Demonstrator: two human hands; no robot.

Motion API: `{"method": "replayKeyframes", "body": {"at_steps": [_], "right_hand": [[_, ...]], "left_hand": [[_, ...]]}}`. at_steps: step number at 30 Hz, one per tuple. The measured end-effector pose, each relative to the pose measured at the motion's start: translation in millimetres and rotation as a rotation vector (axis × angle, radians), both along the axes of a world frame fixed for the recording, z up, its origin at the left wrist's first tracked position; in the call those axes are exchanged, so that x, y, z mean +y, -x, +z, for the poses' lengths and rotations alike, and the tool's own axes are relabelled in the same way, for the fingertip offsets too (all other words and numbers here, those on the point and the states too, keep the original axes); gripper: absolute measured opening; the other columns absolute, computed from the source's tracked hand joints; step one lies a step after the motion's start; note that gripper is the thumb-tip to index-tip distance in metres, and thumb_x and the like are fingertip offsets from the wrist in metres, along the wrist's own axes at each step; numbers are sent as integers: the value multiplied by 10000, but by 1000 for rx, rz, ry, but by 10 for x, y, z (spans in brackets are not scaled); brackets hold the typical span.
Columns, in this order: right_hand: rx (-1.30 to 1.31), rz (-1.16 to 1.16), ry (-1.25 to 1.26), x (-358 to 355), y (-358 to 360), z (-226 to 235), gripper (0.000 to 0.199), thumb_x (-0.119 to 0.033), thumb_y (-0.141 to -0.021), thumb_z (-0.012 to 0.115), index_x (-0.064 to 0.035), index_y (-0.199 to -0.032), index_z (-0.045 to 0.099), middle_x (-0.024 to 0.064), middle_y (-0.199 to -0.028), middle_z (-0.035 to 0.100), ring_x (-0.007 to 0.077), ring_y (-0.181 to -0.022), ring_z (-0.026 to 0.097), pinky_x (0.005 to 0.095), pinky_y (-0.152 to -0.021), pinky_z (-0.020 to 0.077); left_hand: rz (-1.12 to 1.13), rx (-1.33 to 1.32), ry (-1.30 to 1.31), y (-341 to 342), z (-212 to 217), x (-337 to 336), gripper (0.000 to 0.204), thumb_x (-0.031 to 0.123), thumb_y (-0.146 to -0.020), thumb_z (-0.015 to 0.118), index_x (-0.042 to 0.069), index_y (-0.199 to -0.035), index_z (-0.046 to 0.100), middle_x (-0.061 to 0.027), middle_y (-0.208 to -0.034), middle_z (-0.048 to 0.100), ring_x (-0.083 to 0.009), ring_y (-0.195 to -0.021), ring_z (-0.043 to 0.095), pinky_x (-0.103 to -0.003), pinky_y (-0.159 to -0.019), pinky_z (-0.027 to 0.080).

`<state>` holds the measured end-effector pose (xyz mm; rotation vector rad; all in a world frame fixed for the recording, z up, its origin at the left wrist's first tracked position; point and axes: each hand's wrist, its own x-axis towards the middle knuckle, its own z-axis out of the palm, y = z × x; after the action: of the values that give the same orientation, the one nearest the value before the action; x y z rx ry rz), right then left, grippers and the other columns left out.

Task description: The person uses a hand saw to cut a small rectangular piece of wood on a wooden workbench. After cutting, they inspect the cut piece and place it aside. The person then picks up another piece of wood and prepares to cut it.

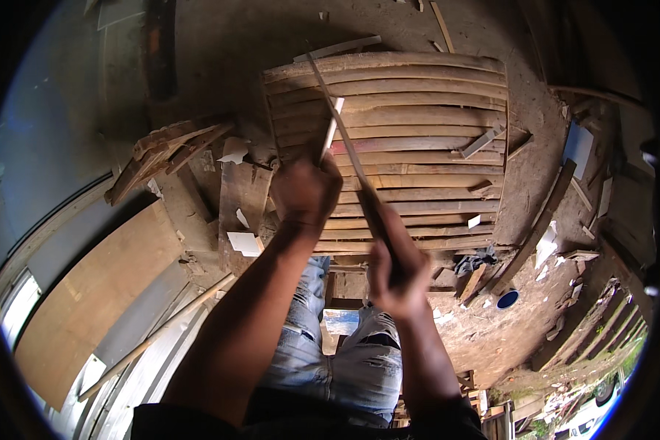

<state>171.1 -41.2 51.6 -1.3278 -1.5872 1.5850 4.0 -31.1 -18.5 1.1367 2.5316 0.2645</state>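
My right hand (400, 268) is wrapped round the dark handle of a long, thin-bladed machete (350, 150), which points away from me over a low slatted wooden table (411, 116). My left hand (306, 189) is a closed fist gripping a thin pale strip of wood (333, 126). The strip sticks up past the fist, and the blade crosses over its upper part. Whether the edge touches the strip, I cannot tell. Both hands are above the table's near left half, and the right one is slightly blurred.
On the slats lie a short pale offcut (482, 142) and a small white scrap (474, 221). Stacked boards (165, 150) stand left of the table. A blue round container (507, 298) and a dark crumpled cloth (475, 260) are at the right. Wood scraps litter the floor.
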Motion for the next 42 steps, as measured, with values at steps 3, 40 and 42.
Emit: {"method": "replayKeyframes", "body": {"at_steps": [3, 40, 42], "right_hand": [[-22, -31, -48, 73, 278, -166, 447, -28, -936, 512, -1, -1382, 531, 247, -1202, 670, 282, -932, 721, 318, -770, 582], [-31, 33, 45, -21, 222, -230, 432, -42, -986, 460, 58, -1406, 483, 194, -1229, 681, 113, -927, 651, 240, -797, 512], [-84, -7, 54, -290, -15, -11, 467, -50, -904, 564, 10, -1367, 545, 286, -1165, 674, 351, -987, 726, 376, -813, 592]], "left_hand": [[96, -122, 125, 46, 42, 45, 259, 325, -894, 595, 142, -1027, 721, -174, -892, 725, -396, -857, 701, -488, -786, 560], [43, -115, 149, 52, 106, 30, 251, 256, -888, 584, 147, -1084, 696, -185, -892, 720, -398, -853, 698, -493, -769, 556], [17, -55, 177, 71, 91, 51, 251, 256, -889, 583, 153, -1083, 702, -184, -895, 722, -402, -847, 698, -501, -764, 556]]}}
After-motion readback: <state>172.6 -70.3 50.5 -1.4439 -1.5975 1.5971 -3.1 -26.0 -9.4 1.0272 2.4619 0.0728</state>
